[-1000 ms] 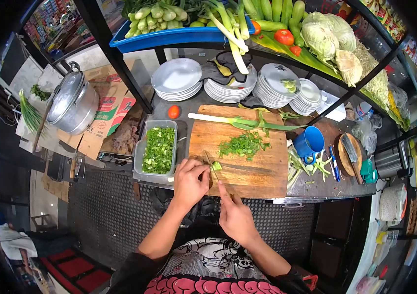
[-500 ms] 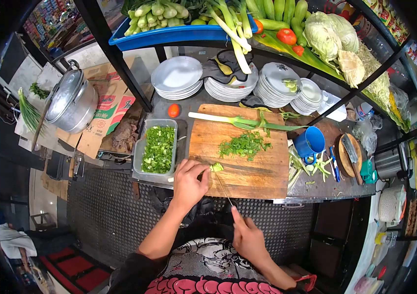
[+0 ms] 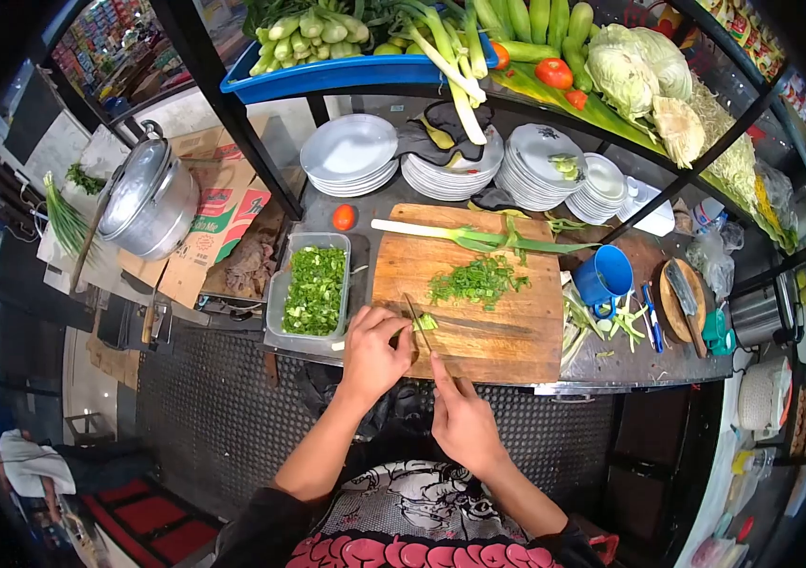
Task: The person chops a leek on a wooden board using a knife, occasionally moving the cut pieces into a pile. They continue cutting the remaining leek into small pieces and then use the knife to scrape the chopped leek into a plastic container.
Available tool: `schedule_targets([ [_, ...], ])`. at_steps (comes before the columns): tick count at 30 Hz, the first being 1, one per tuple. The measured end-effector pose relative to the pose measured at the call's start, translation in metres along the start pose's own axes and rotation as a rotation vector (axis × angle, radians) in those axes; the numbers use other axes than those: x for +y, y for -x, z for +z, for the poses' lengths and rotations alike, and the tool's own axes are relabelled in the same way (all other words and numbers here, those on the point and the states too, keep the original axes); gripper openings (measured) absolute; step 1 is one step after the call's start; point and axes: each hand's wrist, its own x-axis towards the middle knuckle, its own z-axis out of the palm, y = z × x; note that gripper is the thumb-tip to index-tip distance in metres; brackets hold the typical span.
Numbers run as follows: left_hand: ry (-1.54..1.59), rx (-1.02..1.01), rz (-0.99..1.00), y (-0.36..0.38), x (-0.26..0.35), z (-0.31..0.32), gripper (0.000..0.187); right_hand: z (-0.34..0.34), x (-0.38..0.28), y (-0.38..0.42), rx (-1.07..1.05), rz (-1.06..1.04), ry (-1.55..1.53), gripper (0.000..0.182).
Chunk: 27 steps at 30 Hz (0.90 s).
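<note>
Right hand (image 3: 464, 424) forward again at the near edge of the cutting board (image 3: 507, 341), after sitting pulled back toward the body half a second ago. Knife (image 3: 416, 322) back up on the board, blade now just beside the small green stub (image 3: 426, 322) under the left hand (image 3: 374, 352); half a second ago lower, trailing off the board's near edge. Much the same pose as a second ago. Left hand shifted only slightly, fingers (image 3: 401, 333) a little closer to the blade. Whole view nudged a bit to the right.
</note>
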Motion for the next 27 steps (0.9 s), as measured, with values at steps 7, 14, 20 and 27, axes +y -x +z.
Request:
schedule_targets([
  [7, -0.012, 0.007, 0.000, 0.001, 0.001, 0.002, 0.011, -0.003, -0.021, -0.018, -0.037, 0.076, 0.023, 0.070],
  [14, -0.021, 0.014, 0.005, 0.001, -0.001, 0.003, 0.010, 0.006, -0.021, -0.017, -0.005, 0.059, 0.156, 0.073],
  [20, 0.003, 0.014, 0.002, 0.001, -0.002, 0.002, 0.010, 0.003, 0.001, 0.048, 0.043, 0.010, 0.168, 0.073],
  [27, -0.138, 0.010, -0.013, 0.004, 0.006, -0.005, 0.007, -0.021, -0.006, 0.057, 0.034, 0.096, -0.034, 0.063],
])
